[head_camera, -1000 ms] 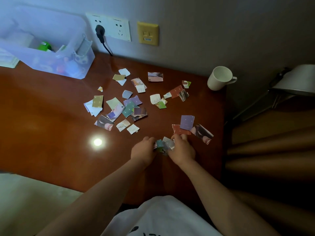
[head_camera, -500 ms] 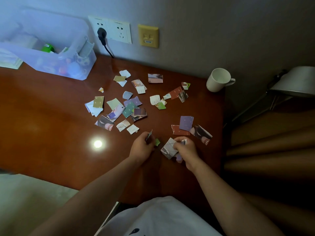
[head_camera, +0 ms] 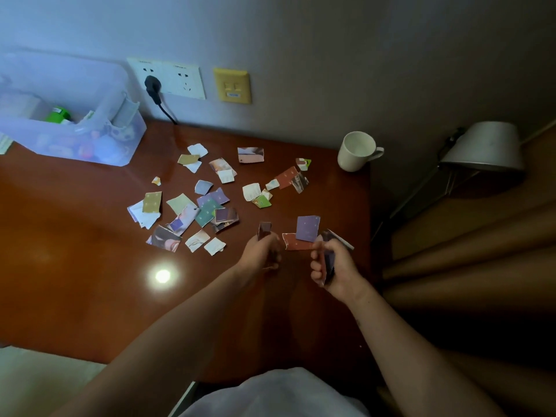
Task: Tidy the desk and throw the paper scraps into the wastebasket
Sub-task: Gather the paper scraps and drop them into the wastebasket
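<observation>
Several torn paper scraps (head_camera: pixel 207 206) lie scattered over the middle of the brown desk (head_camera: pixel 75 251). My left hand (head_camera: pixel 261 251) is curled round a small dark scrap (head_camera: pixel 264 228) that sticks up above its fingers. My right hand (head_camera: pixel 334 267) grips a thin stack of scraps (head_camera: pixel 328 261) edge-on. Just beyond the right hand lie a purple scrap (head_camera: pixel 307 227) over a red scrap (head_camera: pixel 293 242). No wastebasket is in view.
A clear plastic box (head_camera: pixel 99 145) with small items stands at the desk's back left. A white mug (head_camera: pixel 356 151) stands at the back right corner. A lamp shade (head_camera: pixel 484 147) hangs right of the desk. A black plug and cord (head_camera: pixel 155 93) hang from the wall socket.
My hands have drawn apart, each with scraps lifted off the desk. The pile that lay between them is now held in my right hand, turned edge-on.
</observation>
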`<state>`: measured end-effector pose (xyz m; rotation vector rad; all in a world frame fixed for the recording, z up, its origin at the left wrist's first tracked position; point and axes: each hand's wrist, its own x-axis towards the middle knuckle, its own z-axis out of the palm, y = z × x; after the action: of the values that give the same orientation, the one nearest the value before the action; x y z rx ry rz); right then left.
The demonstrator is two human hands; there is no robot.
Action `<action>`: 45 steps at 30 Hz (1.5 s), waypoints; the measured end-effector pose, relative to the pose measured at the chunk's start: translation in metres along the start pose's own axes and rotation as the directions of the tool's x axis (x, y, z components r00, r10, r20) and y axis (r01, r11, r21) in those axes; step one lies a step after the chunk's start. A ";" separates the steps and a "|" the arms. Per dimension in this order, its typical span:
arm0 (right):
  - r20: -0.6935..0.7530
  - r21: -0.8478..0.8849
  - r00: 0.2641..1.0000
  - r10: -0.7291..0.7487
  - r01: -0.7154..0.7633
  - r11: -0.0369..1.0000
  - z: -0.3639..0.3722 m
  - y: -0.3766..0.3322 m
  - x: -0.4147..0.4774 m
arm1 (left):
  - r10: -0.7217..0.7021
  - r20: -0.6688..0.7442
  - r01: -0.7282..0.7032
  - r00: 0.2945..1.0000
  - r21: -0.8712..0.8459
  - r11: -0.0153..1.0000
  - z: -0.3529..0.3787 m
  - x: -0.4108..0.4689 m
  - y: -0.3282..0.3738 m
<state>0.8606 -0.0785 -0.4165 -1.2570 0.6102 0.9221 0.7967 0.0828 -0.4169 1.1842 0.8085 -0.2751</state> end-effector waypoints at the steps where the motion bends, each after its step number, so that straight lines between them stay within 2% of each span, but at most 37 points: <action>1: 0.001 -0.029 1.000 -0.011 0.011 1.000 -0.003 -0.005 0.000 | 0.025 0.027 -0.027 0.999 0.074 0.997 0.003 0.003 0.002; 3: -0.046 -0.177 0.997 -0.070 0.060 0.982 -0.008 -0.012 0.003 | 0.064 0.039 -0.071 0.997 0.220 0.973 0.011 0.009 0.006; 5: -0.129 -0.405 0.977 -0.170 0.105 0.909 -0.010 -0.016 0.006 | 0.092 0.025 -0.094 0.995 0.371 0.924 0.017 0.017 0.009; 8: -0.180 -0.670 0.918 -0.353 0.148 0.727 -0.012 -0.017 0.016 | 0.128 -0.013 -0.091 0.992 0.625 0.775 0.024 0.029 0.010; 11: -0.161 -0.861 0.869 -0.468 0.107 0.496 -0.019 -0.017 0.027 | 0.188 -0.008 -0.116 0.982 0.760 0.639 0.027 0.041 0.008; 13: -0.143 -0.922 0.850 -0.507 0.072 0.380 -0.021 -0.018 0.032 | 0.204 0.001 -0.124 0.979 0.799 0.589 0.028 0.049 0.006; 16: -0.127 -0.964 0.832 -0.540 0.025 0.265 -0.020 -0.021 0.038 | 0.232 0.002 -0.121 0.973 0.857 0.500 0.030 0.058 0.007; 21: -0.127 -0.984 0.830 -0.544 -0.036 0.175 -0.017 -0.027 0.048 | 0.272 0.049 -0.134 0.961 0.942 0.307 0.031 0.066 0.002; 27: -0.116 -0.992 0.860 -0.497 -0.072 0.107 -0.017 -0.042 0.055 | 0.217 0.044 -0.109 0.975 0.948 0.299 0.031 0.072 0.008; 31: -0.105 -0.992 0.898 -0.427 -0.067 0.104 -0.014 -0.040 0.054 | 0.222 0.028 -0.088 0.975 0.960 0.267 0.031 0.070 0.010; 33: -0.092 -0.988 0.921 -0.378 -0.037 0.152 -0.015 -0.034 0.053 | 0.233 0.008 -0.071 0.973 0.962 0.262 0.029 0.068 0.009; 35: -0.088 -0.952 0.932 -0.352 0.025 0.304 -0.015 -0.029 0.051 | 0.226 0.004 -0.068 0.974 0.959 0.275 0.026 0.066 0.006; 38: -0.089 -0.804 0.939 -0.332 0.128 0.580 -0.012 -0.025 0.050 | 0.202 0.022 -0.080 0.979 0.956 0.283 0.019 0.064 0.003; 40: -0.090 -0.689 0.942 -0.324 0.176 0.703 -0.007 -0.028 0.049 | 0.165 0.047 -0.094 0.985 0.953 0.290 0.017 0.063 0.002; 42: -0.117 -0.586 0.944 -0.310 0.186 0.788 0.001 -0.032 0.050 | 0.136 0.070 -0.113 0.988 0.935 0.337 0.015 0.062 0.001; 45: -0.126 -0.558 0.945 -0.303 0.186 0.809 0.014 -0.037 0.054 | 0.109 0.094 -0.130 0.990 0.913 0.386 0.012 0.060 -0.001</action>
<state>0.9186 -0.0531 -0.4379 -1.9172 0.3363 0.7676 0.8428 0.0844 -0.4565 2.3079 0.5027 -0.6759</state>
